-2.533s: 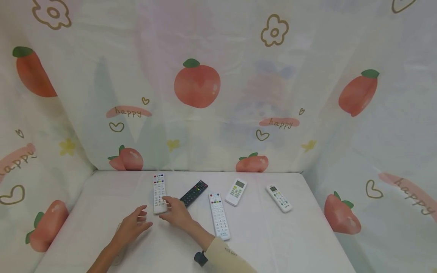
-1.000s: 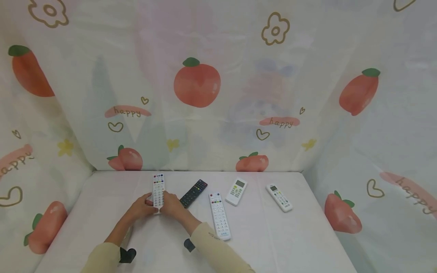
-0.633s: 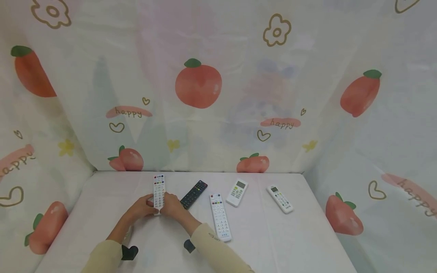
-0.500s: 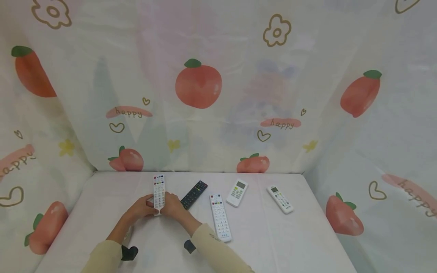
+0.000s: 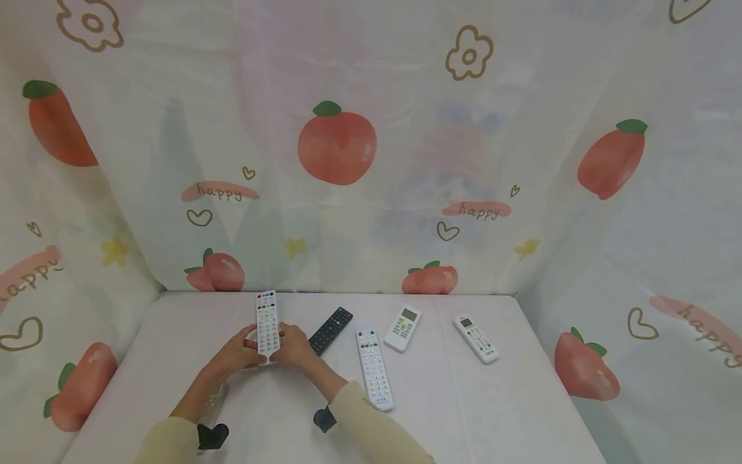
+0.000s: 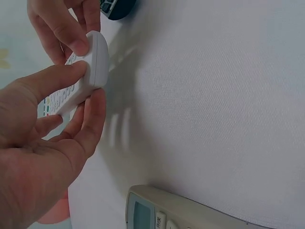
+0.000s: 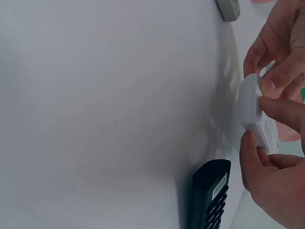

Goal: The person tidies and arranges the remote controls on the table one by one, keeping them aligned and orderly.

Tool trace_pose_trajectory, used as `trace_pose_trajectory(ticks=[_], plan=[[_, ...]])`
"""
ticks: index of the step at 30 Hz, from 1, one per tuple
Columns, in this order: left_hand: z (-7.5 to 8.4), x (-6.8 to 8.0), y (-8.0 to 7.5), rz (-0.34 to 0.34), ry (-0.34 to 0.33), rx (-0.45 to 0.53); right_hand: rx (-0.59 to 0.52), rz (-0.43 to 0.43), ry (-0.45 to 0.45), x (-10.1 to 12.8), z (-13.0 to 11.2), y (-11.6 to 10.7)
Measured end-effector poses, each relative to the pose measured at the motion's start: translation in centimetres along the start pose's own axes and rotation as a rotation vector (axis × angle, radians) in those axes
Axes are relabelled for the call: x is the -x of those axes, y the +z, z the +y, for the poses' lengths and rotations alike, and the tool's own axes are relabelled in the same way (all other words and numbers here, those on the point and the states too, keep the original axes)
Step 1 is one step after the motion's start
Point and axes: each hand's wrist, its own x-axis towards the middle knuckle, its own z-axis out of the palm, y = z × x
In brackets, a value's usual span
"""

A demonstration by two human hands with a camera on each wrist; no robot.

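A white remote control point(image 5: 268, 325) with rows of buttons points away from me, held between both hands at its near end. My left hand point(image 5: 234, 353) grips its left side, thumb on top and fingers underneath, as the left wrist view shows. From the right, my right hand point(image 5: 294, 348) pinches the same end, thumb on the face and fingers below. Both wrist views show the remote point(image 6: 97, 62) point(image 7: 252, 107) raised off the white table, its shadow falling beneath. Right beside my right hand lies a black remote point(image 5: 330, 330).
Another white button remote point(image 5: 374, 370) lies right of my right forearm. Farther right are two white remotes with small screens, one point(image 5: 402, 328) nearer the middle, one point(image 5: 475, 338) beyond. A greyish remote with a screen point(image 6: 143, 214) sits under my left forearm. Printed cloth walls point(image 5: 348, 225) enclose the table.
My left hand came in and joined the right at the white remote's near end. Since half a second ago, both hands have lifted it off the table. The other remotes stayed put.
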Motion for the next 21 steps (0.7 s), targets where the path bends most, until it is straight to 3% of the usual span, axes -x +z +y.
trace_pose_trajectory(ticks=[9,15,21], plan=[[0.5,1.2,-0.1,-0.001,0.043,-0.054,-0.073,0.016,0.009,1.0,0.0,-0.2],[0.5,1.9,0.0,-0.020,0.074,-0.041,-0.103,0.021,0.027,1.9,-0.2,-0.4],[0.8,2.5,0.0,-0.032,0.105,-0.040,-0.155,0.026,-0.019,2.7,-0.3,-0.6]])
